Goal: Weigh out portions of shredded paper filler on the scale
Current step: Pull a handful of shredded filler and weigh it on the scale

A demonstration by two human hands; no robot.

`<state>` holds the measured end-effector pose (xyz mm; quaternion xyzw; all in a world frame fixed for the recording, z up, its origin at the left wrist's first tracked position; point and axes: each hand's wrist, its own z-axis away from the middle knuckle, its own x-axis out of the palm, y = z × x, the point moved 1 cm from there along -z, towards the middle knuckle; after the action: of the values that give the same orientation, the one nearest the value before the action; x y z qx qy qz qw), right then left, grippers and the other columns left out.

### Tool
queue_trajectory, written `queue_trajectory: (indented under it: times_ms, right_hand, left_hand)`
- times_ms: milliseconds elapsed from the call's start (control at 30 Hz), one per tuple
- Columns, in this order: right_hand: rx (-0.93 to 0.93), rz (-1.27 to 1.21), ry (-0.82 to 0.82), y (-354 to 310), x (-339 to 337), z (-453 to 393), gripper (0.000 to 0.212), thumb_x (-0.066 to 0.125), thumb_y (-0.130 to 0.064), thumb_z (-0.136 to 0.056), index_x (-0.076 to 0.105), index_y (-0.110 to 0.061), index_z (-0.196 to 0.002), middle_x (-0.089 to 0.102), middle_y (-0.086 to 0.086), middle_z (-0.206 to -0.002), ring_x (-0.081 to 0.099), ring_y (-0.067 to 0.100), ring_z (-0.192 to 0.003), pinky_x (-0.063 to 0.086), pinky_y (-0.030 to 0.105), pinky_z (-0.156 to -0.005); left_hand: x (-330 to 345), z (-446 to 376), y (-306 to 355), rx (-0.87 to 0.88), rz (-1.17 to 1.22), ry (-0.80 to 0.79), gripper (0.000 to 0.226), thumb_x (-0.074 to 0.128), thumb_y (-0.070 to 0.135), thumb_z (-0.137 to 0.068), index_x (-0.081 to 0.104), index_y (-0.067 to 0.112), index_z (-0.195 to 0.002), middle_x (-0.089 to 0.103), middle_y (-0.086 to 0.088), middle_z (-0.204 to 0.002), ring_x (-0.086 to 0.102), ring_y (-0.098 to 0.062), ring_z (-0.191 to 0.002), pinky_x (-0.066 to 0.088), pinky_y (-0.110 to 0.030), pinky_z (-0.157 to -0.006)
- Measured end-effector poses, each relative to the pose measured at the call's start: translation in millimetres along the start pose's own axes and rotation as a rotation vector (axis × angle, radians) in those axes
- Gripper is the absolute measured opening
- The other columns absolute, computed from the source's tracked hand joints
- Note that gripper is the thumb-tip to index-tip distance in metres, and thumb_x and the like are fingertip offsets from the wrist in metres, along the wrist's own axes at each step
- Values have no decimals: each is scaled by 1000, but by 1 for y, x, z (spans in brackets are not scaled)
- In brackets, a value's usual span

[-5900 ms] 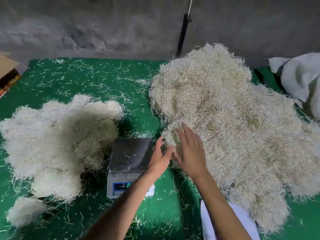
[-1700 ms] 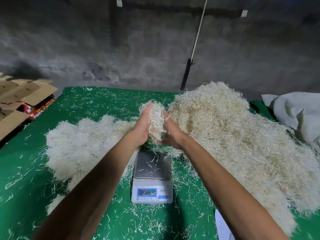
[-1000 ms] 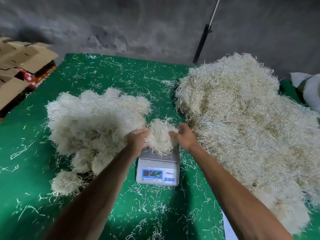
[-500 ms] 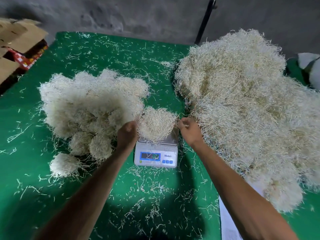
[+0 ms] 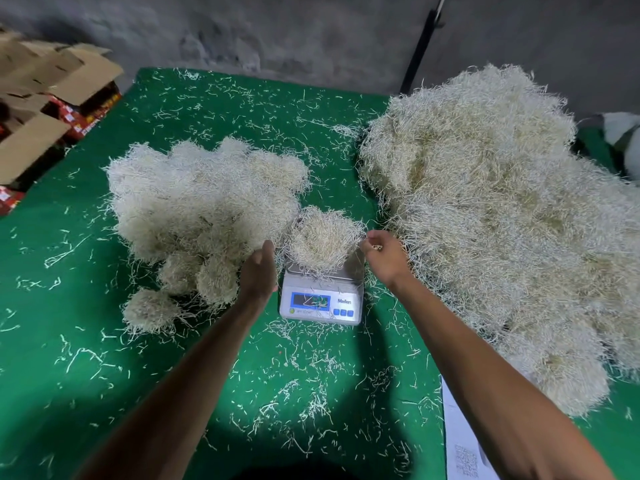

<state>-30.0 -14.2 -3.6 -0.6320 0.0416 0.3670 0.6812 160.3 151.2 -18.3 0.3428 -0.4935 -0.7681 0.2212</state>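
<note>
A small white digital scale (image 5: 320, 301) stands on the green table, with its blue display facing me. A rounded clump of shredded paper (image 5: 320, 239) sits on its pan. My left hand (image 5: 258, 271) is at the scale's left edge, fingers straight, just clear of the clump. My right hand (image 5: 382, 254) is at the clump's right side, with its curled fingertips pinching a few strands. A large loose pile of filler (image 5: 502, 220) fills the right of the table. Several rounded portions (image 5: 204, 202) are heaped on the left.
Loose strands litter the green table cover (image 5: 86, 341). Open cardboard boxes (image 5: 52, 91) stand off the table's far left. A white printed sheet (image 5: 460, 445) lies at the near right edge. A black pole (image 5: 420, 46) leans on the grey wall. A white sack (image 5: 623, 133) lies far right.
Both hands lifted a clump from the large pile and set it on the scale. My left hand has since drawn back from it. My right hand stays at its right edge.
</note>
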Motion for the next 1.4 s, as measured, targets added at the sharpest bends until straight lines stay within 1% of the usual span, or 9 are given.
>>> queue_trajectory:
  times_ms: [333,467,567,767,967,1133,1233,1300,1400]
  right_hand:
    - [30,-51,53,-5,18,-33,10,56,-24,-104,60,-20,-112,62,-11,-96,65,10,-82,52,13,-61]
    - [34,-46,108,-9,38,-48,41,59,-32,-103,53,-6,-135,60,-8,-80,64,2,-58,46,6,-48]
    - [0,86,142,-7,47,-58,53,57,-39,-103,49,-5,-143,67,7,-102,67,17,-89,60,33,-82]
    - [122,-144,-68,-8,66,-62,52,54,-21,-104,39,-6,-152,56,10,-139,60,15,-89,52,23,-78]
    - [176,-333,82,-22,45,-71,33,45,-27,-109,55,-9,-84,48,-2,-63,37,12,-55,35,25,-49]
    - [264,-138,91,-32,3,-101,32,47,-12,-105,44,-15,-73,42,-1,-70,37,9,-55,34,15,-40]
    - [343,-105,182,-32,-51,-118,34,43,-27,-108,42,-23,-74,42,-7,-76,40,5,-62,43,17,-47]
    - [402,-169,316,-27,-100,-124,33,44,-34,-108,51,-13,-84,47,-3,-75,42,7,-58,35,13,-32]
    - [330,-255,512,-35,-152,-129,58,45,-52,-105,59,3,-118,65,8,-93,55,11,-64,41,16,-35]
  left_hand:
    - [17,-32,1,-130,125,9,63,40,59,-103,46,11,-143,51,-18,-138,62,-28,-111,59,-28,-51]
    - [36,-46,11,-129,45,-7,59,41,67,-97,50,21,-133,53,-8,-135,61,-26,-110,62,-50,-80]
    - [45,-50,16,-12,-92,29,51,48,73,-92,54,30,-120,56,-5,-131,60,-19,-110,56,-45,-91]
    - [83,-50,41,35,-104,-190,101,60,76,-84,17,27,-160,16,2,-168,22,-21,-152,25,-47,-121]
    - [105,-48,78,-254,55,-239,100,72,54,-84,20,13,-159,34,-13,-159,42,-25,-135,38,-38,-100]
    - [119,-33,98,-303,152,-368,109,76,52,-77,14,19,-159,32,-12,-157,41,-28,-134,37,-43,-103]
    - [111,-23,105,-190,-3,-353,88,75,64,-58,50,19,-130,52,3,-115,52,-17,-100,39,-34,-85]
    - [93,-27,103,-140,-11,-226,60,72,66,-51,57,23,-90,54,0,-80,53,-15,-71,42,-29,-68]
    - [75,-43,95,-179,191,-114,74,73,56,-54,67,3,-106,69,-17,-88,67,-33,-79,50,-30,-54]
